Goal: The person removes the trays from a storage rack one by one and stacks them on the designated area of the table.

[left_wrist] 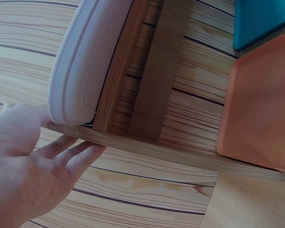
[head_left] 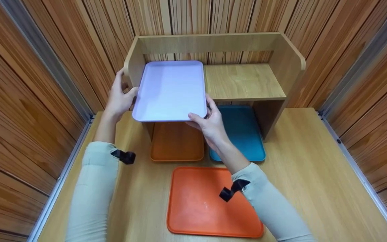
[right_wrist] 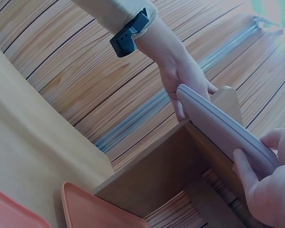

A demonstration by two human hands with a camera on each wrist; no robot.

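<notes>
A lavender tray (head_left: 171, 90) lies over the left half of the small wooden shelf's upper board, its front edge jutting past the board. My right hand (head_left: 212, 126) pinches its front right corner, thumb on top and fingers at the side and underneath. On the other side, my left hand (head_left: 119, 97) is at the shelf's left side panel (head_left: 133, 62), with the thumb by the tray's left edge. In the left wrist view, its fingers (left_wrist: 78, 159) extend along the panel's outer face, beside the tray's rounded corner.
Under the shelf lie a brown-orange tray (head_left: 177, 143) on the left and a teal tray (head_left: 240, 134) on the right. A bright orange tray (head_left: 210, 201) rests on the table in front, partly beneath my right forearm. Wood-patterned walls (head_left: 29, 101) enclose the table.
</notes>
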